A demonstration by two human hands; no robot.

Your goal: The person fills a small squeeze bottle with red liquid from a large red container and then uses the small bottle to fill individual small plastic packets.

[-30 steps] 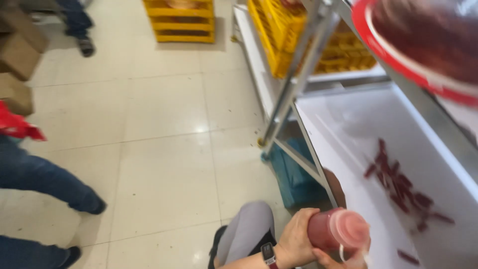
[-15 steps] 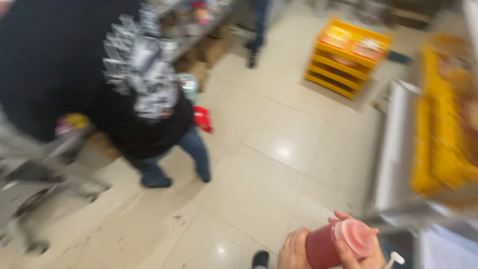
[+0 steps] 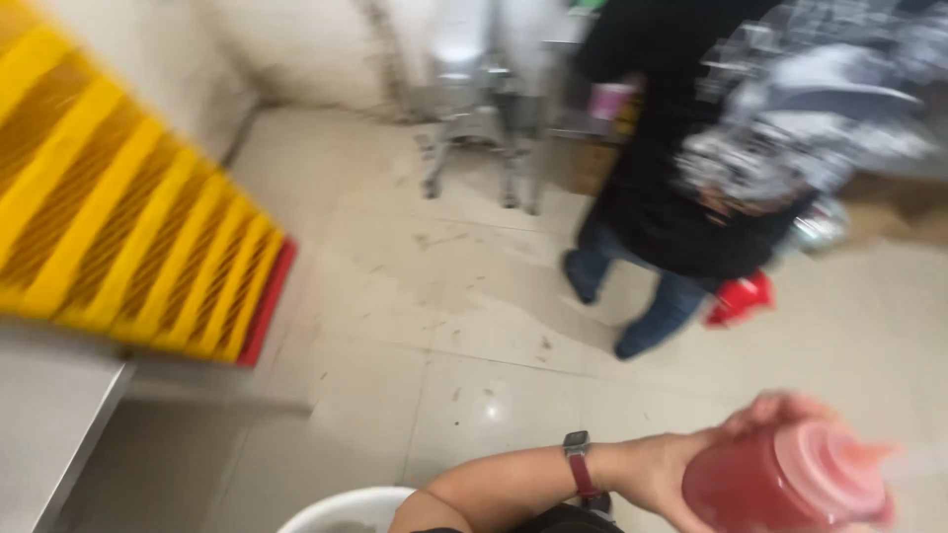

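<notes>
My left hand (image 3: 681, 474), with a dark watch (image 3: 578, 459) on its wrist, is shut on a red squeeze bottle (image 3: 790, 484) with a pale pink cap, at the bottom right of the head view. The bottle lies tilted, cap pointing right, and is blurred by motion. My forearm reaches in from the bottom centre. My right hand is out of view.
Stacked yellow crates (image 3: 118, 237) on a red base fill the left. A steel table edge (image 3: 49, 424) sits at the bottom left and a white bowl rim (image 3: 346, 505) at the bottom. A person in a black top and jeans (image 3: 681, 178) stands at the right by a red object (image 3: 741, 296). A metal stand (image 3: 474, 109) is at the back.
My view has swung round from the white shelf to the floor and the yellow crates. The bottle stays in my hand, now lower right. The person in black now appears at the upper right.
</notes>
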